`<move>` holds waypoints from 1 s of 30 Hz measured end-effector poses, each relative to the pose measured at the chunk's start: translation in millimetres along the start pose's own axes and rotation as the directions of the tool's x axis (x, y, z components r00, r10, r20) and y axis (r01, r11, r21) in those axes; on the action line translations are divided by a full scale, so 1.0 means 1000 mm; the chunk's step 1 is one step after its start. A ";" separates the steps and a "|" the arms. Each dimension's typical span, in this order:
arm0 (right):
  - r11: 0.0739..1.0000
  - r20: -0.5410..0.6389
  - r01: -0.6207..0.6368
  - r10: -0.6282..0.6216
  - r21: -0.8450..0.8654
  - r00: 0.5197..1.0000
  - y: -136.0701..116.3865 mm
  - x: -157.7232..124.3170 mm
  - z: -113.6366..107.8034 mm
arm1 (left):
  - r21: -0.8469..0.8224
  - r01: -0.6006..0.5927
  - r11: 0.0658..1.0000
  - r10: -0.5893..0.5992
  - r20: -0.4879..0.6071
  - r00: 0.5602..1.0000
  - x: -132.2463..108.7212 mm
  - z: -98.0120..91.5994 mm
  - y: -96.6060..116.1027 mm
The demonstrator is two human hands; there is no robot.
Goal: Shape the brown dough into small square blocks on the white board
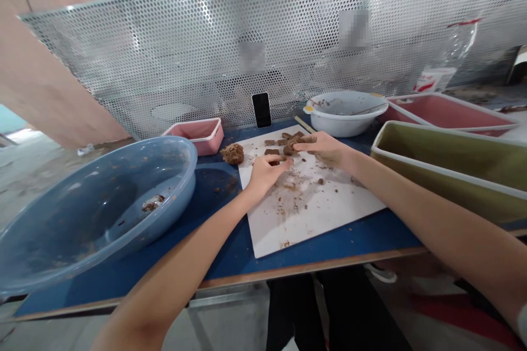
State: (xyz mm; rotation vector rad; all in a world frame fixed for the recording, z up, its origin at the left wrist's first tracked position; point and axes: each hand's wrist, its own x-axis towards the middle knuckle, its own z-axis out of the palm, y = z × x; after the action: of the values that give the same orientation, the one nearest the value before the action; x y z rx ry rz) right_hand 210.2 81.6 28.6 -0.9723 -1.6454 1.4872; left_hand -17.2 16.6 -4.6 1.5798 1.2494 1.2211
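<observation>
Head view: right hand [325,149] grasps lump [289,150], left hand's [264,174] hold unclear, bottle label [433,80] illegible.

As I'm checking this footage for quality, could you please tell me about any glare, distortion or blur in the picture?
Head view: white glints on the perforated metal screen, with two pixelated patches over it; apparent wide-angle stretching toward the edges, as in the blue basin; fine detail soft on the brown pieces by the left hand and right hand.
</observation>
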 end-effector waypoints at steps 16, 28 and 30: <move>0.995 0.033 0.018 -0.021 0.099 0.999 -0.006 -0.008 0.015 | -0.510 0.443 0.737 -0.333 0.295 0.895 -0.001 0.004 0.012; 0.991 0.082 0.062 -0.072 0.122 0.994 -0.001 -0.005 0.014 | -0.576 0.474 0.666 -0.370 0.296 0.881 0.002 0.006 0.004; 0.991 0.087 0.065 -0.075 0.113 0.993 -0.001 -0.005 0.013 | -0.584 0.474 0.659 -0.364 0.304 0.880 0.002 0.006 0.003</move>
State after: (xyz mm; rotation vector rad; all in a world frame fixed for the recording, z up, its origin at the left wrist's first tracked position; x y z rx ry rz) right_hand 200.5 71.3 28.3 -0.7898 -1.6253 1.5773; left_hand -11.0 18.2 -2.6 0.7905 0.8725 1.0297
